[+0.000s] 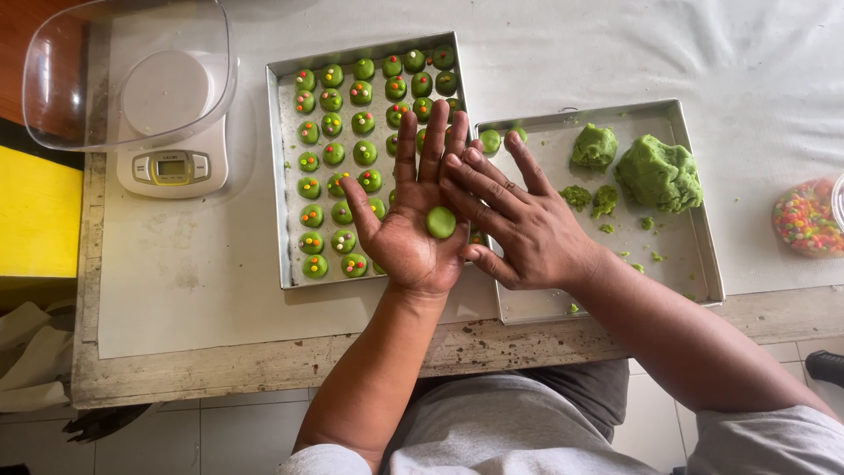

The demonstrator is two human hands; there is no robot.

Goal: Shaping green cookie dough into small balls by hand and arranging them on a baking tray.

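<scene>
Now, green dough ball [440, 222] on open left hand [413, 220] palm, right hand [519, 220] beside

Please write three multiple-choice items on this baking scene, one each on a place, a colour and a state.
1. Where does the dough ball lie?
A. on the left palm
B. on the scale
C. in the jar

2. What colour is the dough lump?
A. white
B. green
C. brown

3. How is the left hand?
A. a closed fist
B. open, palm up
C. gripping a spoon

Answers: 1 A, the ball sits on the open palm beside the right hand. 2 B, the lump in the right tray is green. 3 B, the fingers are spread flat.
</scene>
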